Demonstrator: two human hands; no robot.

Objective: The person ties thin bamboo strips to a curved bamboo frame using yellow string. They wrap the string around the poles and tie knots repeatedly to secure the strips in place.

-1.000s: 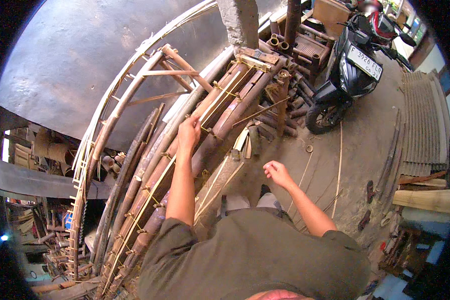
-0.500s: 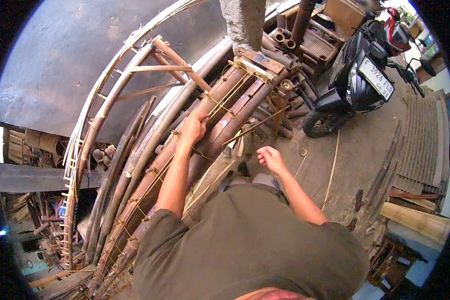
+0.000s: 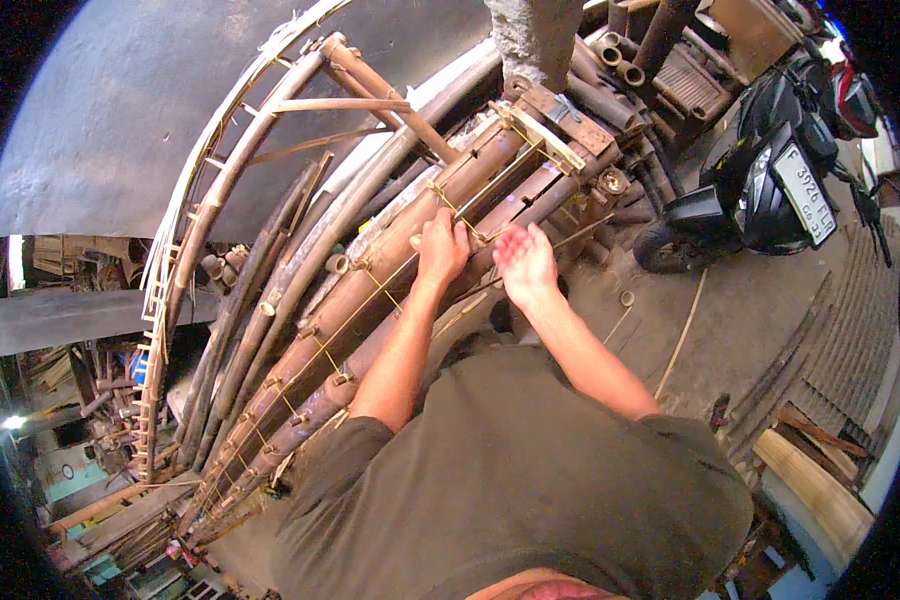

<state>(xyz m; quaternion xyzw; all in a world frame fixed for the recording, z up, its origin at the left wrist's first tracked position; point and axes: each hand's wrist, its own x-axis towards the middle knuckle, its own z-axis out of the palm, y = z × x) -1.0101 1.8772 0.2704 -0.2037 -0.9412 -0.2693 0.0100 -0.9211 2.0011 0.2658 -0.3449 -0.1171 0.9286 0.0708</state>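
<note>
1. We see the left hand [image 3: 442, 248] lying on top of the bamboo pole bundle [image 3: 390, 290], fingers curled down over a thin yellow strip [image 3: 470, 205] that crosses the poles; looks like a pinch on the strip, though the fingertips are partly hidden.
2. The right hand [image 3: 525, 262] hovers just beside the left one, on the bundle's motorbike side; palm up, fingers loosely spread, gripping nothing we can make out.
3. The bundle is where the work sits; it runs from the flat wooden block [image 3: 560, 120] at its far end down towards the person's left hip; thin strips lace across it at intervals.
4. To do this well, we judge: keep the left fingers pressing the strip flat against the pole so it does not slip off the round surface; bring the right hand in to take the free end, which we cannot locate for sure.
5. Keep the pull along the strip, not across; thin splits probably snap if kinked.
6. Watch the curved ladder-like frame [image 3: 220, 190] on the bundle's far side; it leans close and could snag a sleeve.
7. The parked motorbike [image 3: 760, 180] stands well apart from the bundle.
</note>
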